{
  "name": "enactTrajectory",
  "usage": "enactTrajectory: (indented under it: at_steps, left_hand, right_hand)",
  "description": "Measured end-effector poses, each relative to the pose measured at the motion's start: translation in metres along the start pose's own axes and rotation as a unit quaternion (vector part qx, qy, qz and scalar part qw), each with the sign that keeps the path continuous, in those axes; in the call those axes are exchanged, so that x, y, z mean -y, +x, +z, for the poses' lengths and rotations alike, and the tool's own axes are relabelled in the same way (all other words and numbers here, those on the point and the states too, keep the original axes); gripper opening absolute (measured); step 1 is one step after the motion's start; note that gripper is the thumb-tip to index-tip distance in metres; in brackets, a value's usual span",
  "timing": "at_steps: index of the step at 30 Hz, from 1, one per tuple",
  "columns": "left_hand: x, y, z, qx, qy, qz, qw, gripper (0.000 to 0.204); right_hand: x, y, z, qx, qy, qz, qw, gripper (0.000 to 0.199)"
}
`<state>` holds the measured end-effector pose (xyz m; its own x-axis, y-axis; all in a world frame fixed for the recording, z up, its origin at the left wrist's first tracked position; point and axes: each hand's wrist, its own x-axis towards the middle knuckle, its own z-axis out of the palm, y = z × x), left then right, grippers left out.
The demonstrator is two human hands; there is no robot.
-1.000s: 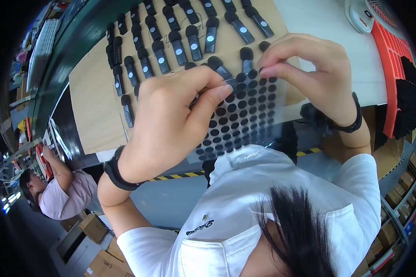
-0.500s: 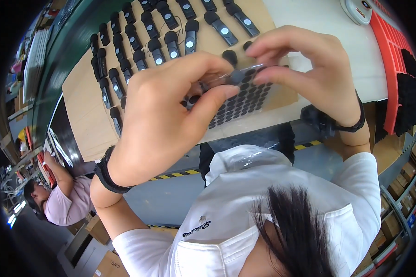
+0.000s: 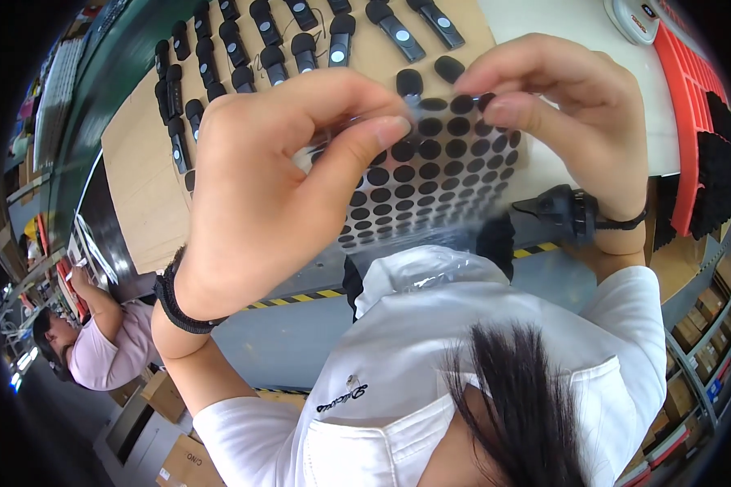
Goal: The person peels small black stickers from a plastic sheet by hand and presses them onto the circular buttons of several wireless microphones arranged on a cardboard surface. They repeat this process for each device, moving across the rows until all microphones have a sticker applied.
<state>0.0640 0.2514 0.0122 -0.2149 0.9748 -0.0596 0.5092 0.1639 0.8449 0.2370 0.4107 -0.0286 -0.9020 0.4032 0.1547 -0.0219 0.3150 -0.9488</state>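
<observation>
Up in front of my chest is a clear sheet of round black stickers [image 3: 430,174], hanging tilted over the table's near edge. My left hand [image 3: 272,174] pinches its upper left part between thumb and forefinger. At the upper right corner, the thumb and forefinger of my right hand [image 3: 573,109] close on the sheet's edge beside a black dot; whether that dot is lifted cannot be seen. Just beyond the sheet stand two black foam-topped pieces [image 3: 409,82]. Rows of small black clip microphones [image 3: 341,40] with foam tops and pale round spots lie on the cardboard [image 3: 138,162].
To the right, a red slotted crate [image 3: 686,122] holds black fluffy pieces [image 3: 716,174]. A white rounded device [image 3: 632,20] sits at the far right of the white tabletop [image 3: 544,16]. Another person [image 3: 110,345] works at the left. Cardboard boxes [image 3: 191,463] stand on the floor.
The sheet has tipped so more of its dotted face shows. My right hand has shifted slightly right and up, and my left hand slightly left, both still at the sheet.
</observation>
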Motion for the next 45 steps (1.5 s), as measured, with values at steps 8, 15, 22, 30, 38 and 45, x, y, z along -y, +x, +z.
enactTrajectory:
  at_steps: [8,15,22,30,38,45]
  left_hand:
    - [-0.003,-0.006,-0.001,-0.013,-0.020,-0.018,1.000,0.013]
    - [-0.002,-0.008,-0.002,-0.023,0.011,-0.007,1.000,0.011]
    - [-0.006,-0.011,0.000,-0.023,0.115,0.047,0.992,0.008]
    - [0.010,0.005,0.000,0.032,0.084,0.125,0.988,0.004]
    - [0.047,0.057,0.003,0.229,-0.029,0.216,0.949,0.004]
    - [0.062,0.070,0.009,0.247,-0.022,0.209,0.946,0.007]
  right_hand:
    - [-0.002,-0.001,0.004,-0.040,-0.029,-0.046,0.998,0.016]
    - [-0.007,0.016,0.008,-0.062,-0.088,-0.221,0.969,0.024]
    - [-0.012,0.021,0.011,-0.011,0.055,-0.140,0.988,0.031]
    - [-0.007,0.023,-0.006,0.087,0.174,-0.060,0.979,0.041]
    - [-0.042,0.066,-0.034,0.079,0.092,-0.084,0.989,0.048]
    - [-0.087,0.092,-0.013,0.147,0.118,-0.039,0.981,0.045]
